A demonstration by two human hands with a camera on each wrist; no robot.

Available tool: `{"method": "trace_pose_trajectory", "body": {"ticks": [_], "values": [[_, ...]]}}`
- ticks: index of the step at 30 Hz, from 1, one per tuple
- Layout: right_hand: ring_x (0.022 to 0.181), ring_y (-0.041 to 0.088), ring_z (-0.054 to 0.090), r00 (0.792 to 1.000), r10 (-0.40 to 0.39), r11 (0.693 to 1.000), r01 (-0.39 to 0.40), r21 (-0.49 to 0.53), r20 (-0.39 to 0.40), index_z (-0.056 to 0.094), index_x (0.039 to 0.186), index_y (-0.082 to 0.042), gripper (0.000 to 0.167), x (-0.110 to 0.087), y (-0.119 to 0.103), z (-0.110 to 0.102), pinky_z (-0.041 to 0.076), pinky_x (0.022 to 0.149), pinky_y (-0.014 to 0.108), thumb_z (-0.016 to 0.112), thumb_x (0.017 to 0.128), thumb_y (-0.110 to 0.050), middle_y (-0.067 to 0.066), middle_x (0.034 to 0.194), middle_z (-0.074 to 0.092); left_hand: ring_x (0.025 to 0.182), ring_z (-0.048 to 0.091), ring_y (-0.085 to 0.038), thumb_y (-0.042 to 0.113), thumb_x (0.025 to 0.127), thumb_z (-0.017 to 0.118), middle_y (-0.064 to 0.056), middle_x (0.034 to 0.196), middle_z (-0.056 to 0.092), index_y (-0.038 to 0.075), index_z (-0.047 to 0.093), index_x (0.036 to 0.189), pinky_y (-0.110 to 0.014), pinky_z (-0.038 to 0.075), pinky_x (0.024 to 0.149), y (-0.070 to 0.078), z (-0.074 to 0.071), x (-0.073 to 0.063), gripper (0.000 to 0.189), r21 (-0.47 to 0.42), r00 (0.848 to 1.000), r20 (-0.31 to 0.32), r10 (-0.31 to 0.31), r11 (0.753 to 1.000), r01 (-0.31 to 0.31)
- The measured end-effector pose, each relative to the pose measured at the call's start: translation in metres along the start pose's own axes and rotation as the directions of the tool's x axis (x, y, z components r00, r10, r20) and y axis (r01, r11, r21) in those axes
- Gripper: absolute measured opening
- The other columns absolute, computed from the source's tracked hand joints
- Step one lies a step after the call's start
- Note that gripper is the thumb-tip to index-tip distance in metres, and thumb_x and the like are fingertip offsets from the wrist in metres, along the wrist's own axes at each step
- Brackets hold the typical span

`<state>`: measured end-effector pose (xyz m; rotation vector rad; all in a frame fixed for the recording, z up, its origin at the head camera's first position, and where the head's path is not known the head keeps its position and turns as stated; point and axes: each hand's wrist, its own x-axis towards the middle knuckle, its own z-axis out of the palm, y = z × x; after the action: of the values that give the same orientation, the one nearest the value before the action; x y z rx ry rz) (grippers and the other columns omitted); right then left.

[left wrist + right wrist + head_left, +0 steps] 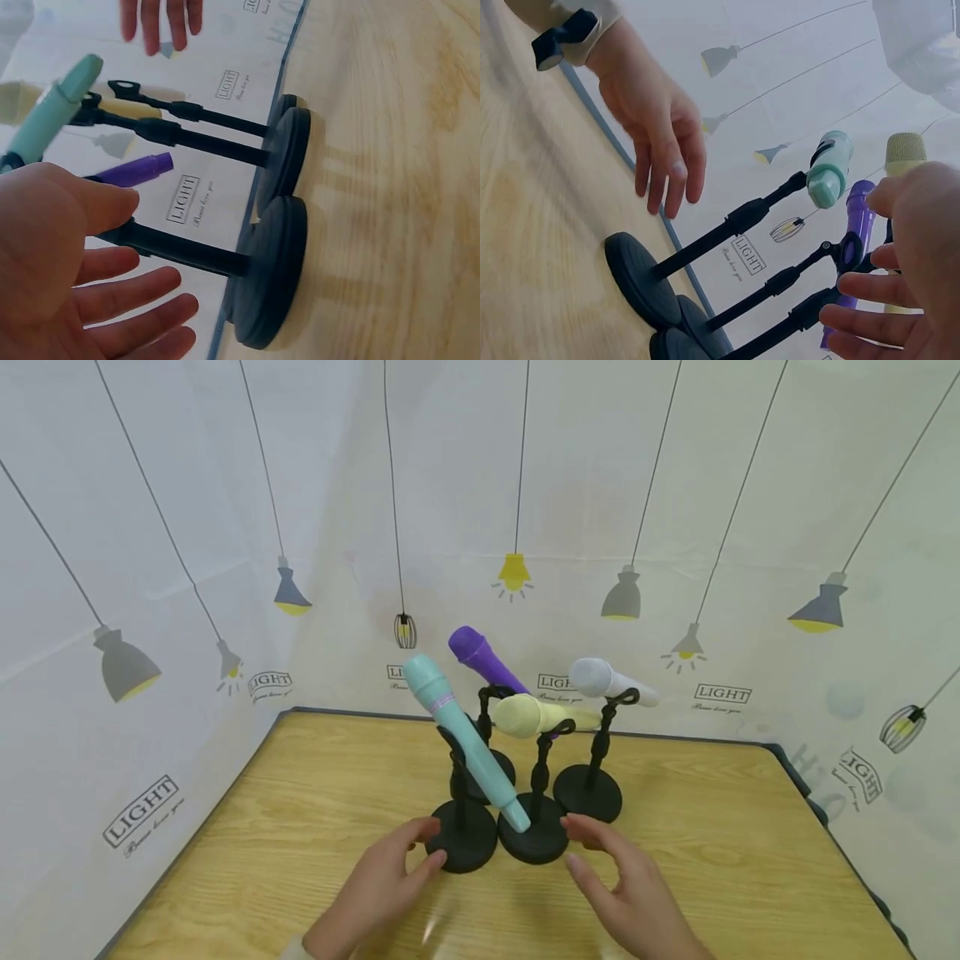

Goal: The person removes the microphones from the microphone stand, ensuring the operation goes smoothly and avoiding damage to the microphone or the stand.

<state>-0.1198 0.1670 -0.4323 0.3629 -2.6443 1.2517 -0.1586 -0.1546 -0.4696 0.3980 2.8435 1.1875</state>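
Note:
Several small microphones rest on black desk stands grouped closely together. A teal microphone [478,762] slants across the front left stand [468,850], its tail end pointing down toward the front right stand [531,847]. That stand carries a yellow microphone [521,717]. Behind them are a purple microphone [487,662] and a white microphone [603,679]. My left hand [382,875] is at the left side of the front left base, fingers loosely spread, holding nothing. Opposite it, my right hand [630,881] sits beside the front right base with thumb and fingers apart, also holding nothing.
The stands are on a wood-grain table [300,802] with a dark edge. A white backdrop [450,468] printed with hanging lamps rises behind and at both sides. The bases of the two front stands sit side by side.

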Motion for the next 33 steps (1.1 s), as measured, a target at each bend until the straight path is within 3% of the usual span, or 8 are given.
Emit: {"method": "trace_pose_trajectory", "body": {"ticks": [3,8,18,24,29,33], "values": [[0.119,0.013,0.072,0.997,-0.062,0.998,0.062,0.006,-0.039,0.068,0.14,-0.017,0.035,0.003,-0.003,0.003,0.061,0.102,0.035,0.071,0.107,-0.027,-0.008,0.138,0.073,0.132,0.066,-0.034,0.03,0.107,0.07,-0.009,0.145,0.069,0.007,0.062,0.146,-0.058,0.055,0.109,-0.007,0.005,0.011,0.046,-0.094,1.0,-0.004,-0.03,0.995,0.029],[0.117,0.017,0.074,0.996,-0.074,0.994,0.078,0.077,-0.046,0.067,0.14,-0.018,0.036,0.013,-0.01,0.008,0.062,0.099,0.033,0.073,0.105,-0.024,-0.007,0.137,0.073,0.142,0.059,-0.037,0.028,0.107,0.071,-0.012,0.155,0.062,0.008,0.055,0.154,-0.058,0.05,0.117,-0.013,0.012,0.028,0.054,-0.178,0.997,-0.041,-0.061,0.983,0.053],[0.116,0.025,0.076,0.989,-0.141,0.968,0.146,0.203,-0.039,0.064,0.145,-0.013,0.041,0.031,-0.014,0.024,0.063,0.098,0.039,0.072,0.106,-0.021,0.006,0.138,0.073,0.148,0.053,-0.044,0.029,0.104,0.074,-0.021,0.16,0.055,0.005,0.046,0.16,-0.062,0.042,0.123,-0.015,0.026,0.054,0.067,-0.318,0.998,-0.061,-0.02,0.948,0.0],[0.116,0.025,0.076,0.994,-0.111,0.97,0.109,0.218,-0.006,0.063,0.146,-0.009,0.045,0.041,-0.019,0.029,0.063,0.1,0.043,0.074,0.104,-0.022,0.008,0.137,0.073,0.141,0.059,-0.042,0.025,0.105,0.073,-0.02,0.152,0.063,0.004,0.05,0.158,-0.063,0.046,0.119,-0.017,0.033,0.063,0.062,-0.367,0.997,-0.076,0.007,0.93,-0.035],[0.114,0.022,0.077,0.993,-0.121,0.965,0.118,0.234,0.001,0.062,0.146,-0.005,0.047,0.048,-0.023,0.033,0.063,0.099,0.045,0.074,0.104,-0.022,0.008,0.136,0.074,0.13,0.068,-0.034,0.02,0.106,0.071,-0.015,0.14,0.072,0.009,0.06,0.149,-0.058,0.052,0.113,-0.019,0.038,0.069,0.045,-0.391,0.994,-0.097,0.041,0.917,-0.076],[0.114,0.023,0.077,0.993,-0.117,0.963,0.111,0.246,0.01,0.063,0.146,-0.004,0.049,0.05,-0.025,0.036,0.063,0.098,0.039,0.075,0.104,-0.023,0.008,0.135,0.074,0.125,0.071,-0.03,0.018,0.108,0.068,-0.011,0.13,0.076,0.009,0.068,0.139,-0.053,0.056,0.11,-0.018,0.039,0.072,0.032,-0.406,0.993,-0.101,0.064,0.908,-0.1]]}}
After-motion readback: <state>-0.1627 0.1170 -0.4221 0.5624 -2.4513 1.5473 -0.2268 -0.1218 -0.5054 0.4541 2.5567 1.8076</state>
